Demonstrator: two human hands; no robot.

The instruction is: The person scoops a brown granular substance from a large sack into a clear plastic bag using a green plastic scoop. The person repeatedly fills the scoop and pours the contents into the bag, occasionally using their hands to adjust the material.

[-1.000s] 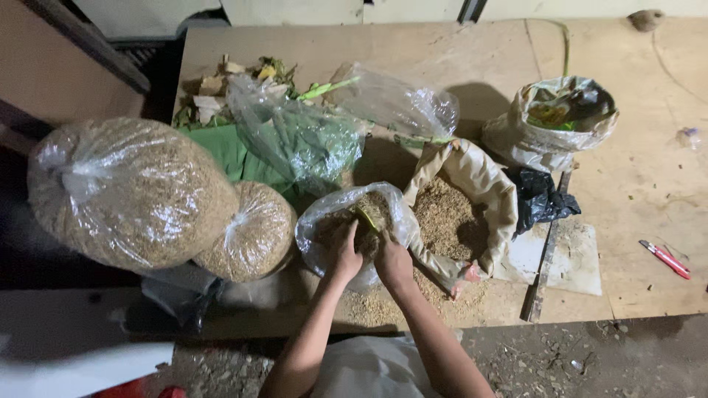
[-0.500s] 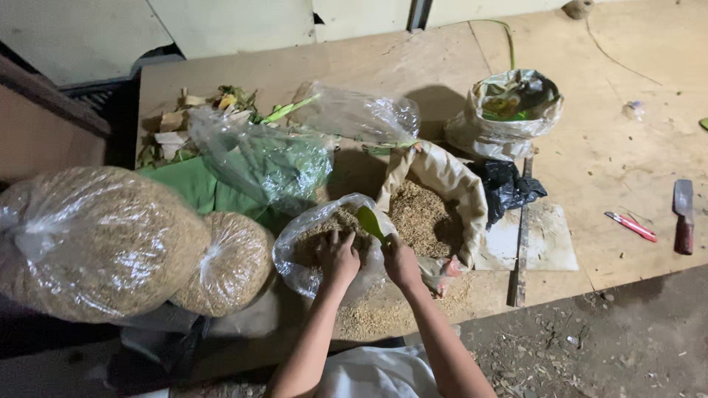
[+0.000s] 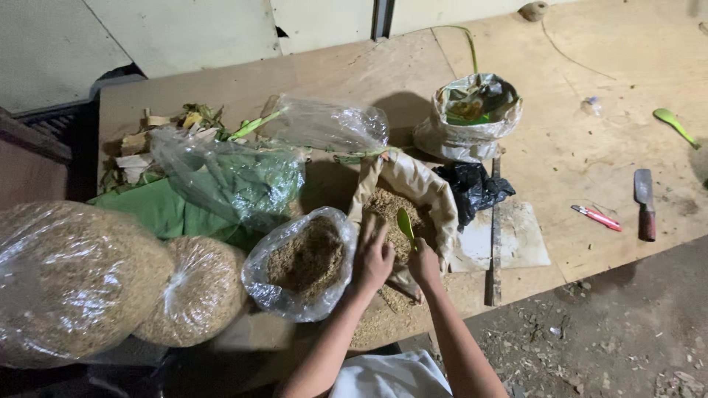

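Observation:
A clear plastic bag (image 3: 302,265) part-filled with brown grainy material sits at the table's near edge. My left hand (image 3: 372,258) grips its right rim, fingers pointing away from me. Right beside it stands an open brown paper sack (image 3: 417,180) of the same material. My right hand (image 3: 425,264) is at the sack's mouth and holds a small green scoop (image 3: 405,223) over the contents.
Two tied clear bags of grain, one large (image 3: 74,280) and one smaller (image 3: 195,291), lie at the left. Behind are a bag of green leaves (image 3: 236,177), an empty clear bag (image 3: 324,125) and a white bag of scraps (image 3: 472,110). Right: black plastic (image 3: 472,188), metal bar (image 3: 495,221), red pen (image 3: 596,217), knife (image 3: 645,203), green spoon (image 3: 675,124).
My right hand has carried the green scoop from the clear bag's mouth over to the brown sack. My left hand stays on the clear bag. The view has shifted right.

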